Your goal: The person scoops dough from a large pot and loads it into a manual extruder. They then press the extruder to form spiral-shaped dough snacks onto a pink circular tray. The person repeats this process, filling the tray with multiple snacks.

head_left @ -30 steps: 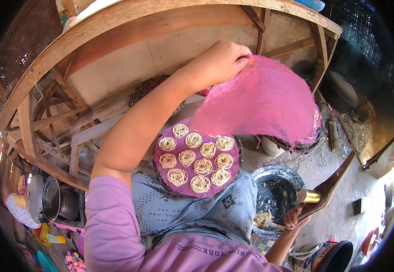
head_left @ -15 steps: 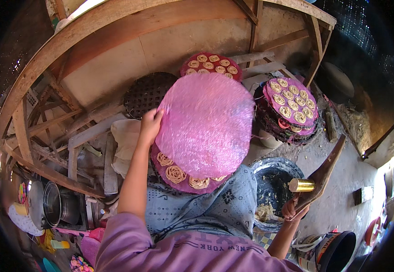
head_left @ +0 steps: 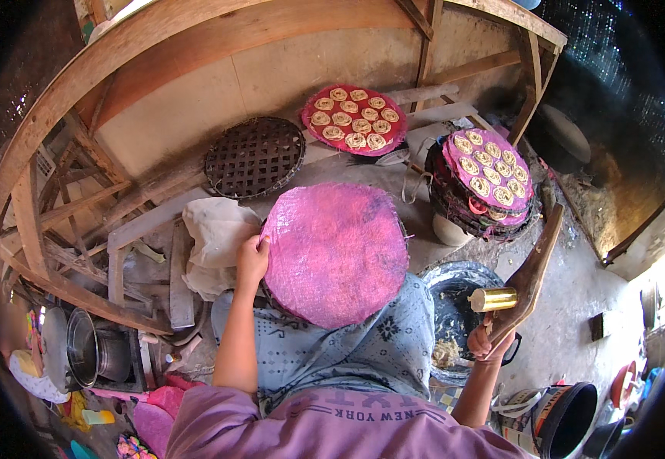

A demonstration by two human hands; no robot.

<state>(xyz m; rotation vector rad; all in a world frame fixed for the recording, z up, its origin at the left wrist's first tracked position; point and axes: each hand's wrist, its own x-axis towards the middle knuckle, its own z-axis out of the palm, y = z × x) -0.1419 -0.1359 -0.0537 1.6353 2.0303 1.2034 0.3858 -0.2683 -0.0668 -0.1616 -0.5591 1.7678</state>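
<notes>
A pink woven round sheet (head_left: 336, 252) lies over the round tray on my lap, hiding the noodle nests beneath. My left hand (head_left: 253, 262) grips this sheet's left edge, thumb on top. My right hand (head_left: 487, 342) is closed round a long wooden tool (head_left: 534, 271) with a brass cylinder (head_left: 493, 299) attached, held above a dark basin (head_left: 447, 275) holding pale dough (head_left: 446, 353). At back right stands a stack of trays topped with noodle nests on pink cloth (head_left: 488, 164); another tray of nests on red cloth (head_left: 354, 118) lies at the back.
A dark lattice tray (head_left: 254, 155) rests at the back. A wooden bench frame (head_left: 38, 222) curves along the left and back, beside a pale cloth bundle (head_left: 214, 241). Steel pots (head_left: 110, 352) sit at lower left, a black bucket (head_left: 566, 421) at lower right, a dark pan (head_left: 562, 138) at far right.
My left hand has brought the pink sheet down from raised at the back onto the lap tray, covering its nests. My right hand and tool have shifted slightly upward.
</notes>
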